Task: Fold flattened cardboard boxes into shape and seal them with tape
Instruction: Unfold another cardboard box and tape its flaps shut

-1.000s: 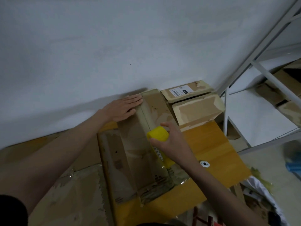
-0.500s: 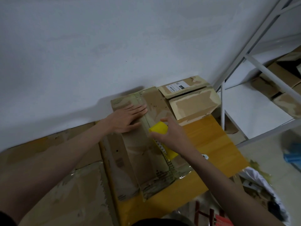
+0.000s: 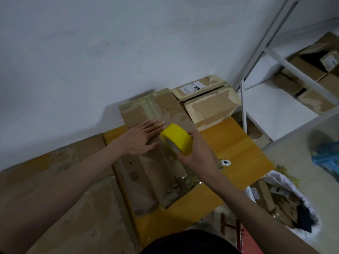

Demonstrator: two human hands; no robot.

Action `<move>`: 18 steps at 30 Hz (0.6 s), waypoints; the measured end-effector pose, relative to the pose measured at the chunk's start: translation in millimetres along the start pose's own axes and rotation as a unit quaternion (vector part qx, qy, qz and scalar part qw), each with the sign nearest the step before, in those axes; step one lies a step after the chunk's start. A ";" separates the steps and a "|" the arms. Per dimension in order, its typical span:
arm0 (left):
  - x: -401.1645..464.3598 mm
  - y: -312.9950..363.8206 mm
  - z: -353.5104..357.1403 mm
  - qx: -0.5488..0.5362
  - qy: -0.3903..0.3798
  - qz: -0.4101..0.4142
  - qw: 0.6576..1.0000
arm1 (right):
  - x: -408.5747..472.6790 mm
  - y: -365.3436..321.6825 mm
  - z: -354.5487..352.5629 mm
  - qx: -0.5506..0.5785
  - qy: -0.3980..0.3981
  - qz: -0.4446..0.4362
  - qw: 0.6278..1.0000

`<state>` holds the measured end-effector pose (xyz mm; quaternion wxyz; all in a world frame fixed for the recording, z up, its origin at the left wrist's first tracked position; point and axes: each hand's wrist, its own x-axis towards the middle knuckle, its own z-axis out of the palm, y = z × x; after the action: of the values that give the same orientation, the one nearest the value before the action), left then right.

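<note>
The long brown cardboard box [image 3: 157, 153] lies on the orange wooden bench [image 3: 236, 149], its far end against the white wall [image 3: 110, 52]. The left hand [image 3: 141, 136], fingers straight, has slid from the box's far end toward its middle and presses flat beside the centre seam. The right hand [image 3: 196, 153] has its grip closed round the yellow tape roll [image 3: 177, 142], now lifted just above the box and turned on edge, so a strip looks about to run along the seam. Right of the box, bare bench gives room; a second taped carton [image 3: 211, 105] crowds its far right corner.
</note>
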<state>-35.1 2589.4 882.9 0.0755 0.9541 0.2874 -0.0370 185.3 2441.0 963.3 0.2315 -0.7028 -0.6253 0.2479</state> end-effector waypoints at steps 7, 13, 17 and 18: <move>-0.8 -2.9 4.3 -0.020 0.014 -0.003 1.000 | -12.4 0.1 4.7 0.028 0.027 -0.006 0.999; 1.7 -9.2 7.9 -0.020 0.007 -0.004 1.000 | -41.9 -1.1 -32.5 0.035 0.020 0.029 0.999; 3.6 -7.1 9.0 -0.012 0.004 -0.007 1.000 | -45.1 -3.0 -32.0 0.029 -0.013 0.052 0.998; 3.0 -5.6 8.8 -0.010 0.004 -0.005 1.000 | -42.5 -1.3 -31.4 0.034 -0.012 0.063 0.997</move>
<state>-36.0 2594.2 873.1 0.0840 0.9520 0.2928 -0.0304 200.3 2398.4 990.8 0.2320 -0.7291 -0.5740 0.2919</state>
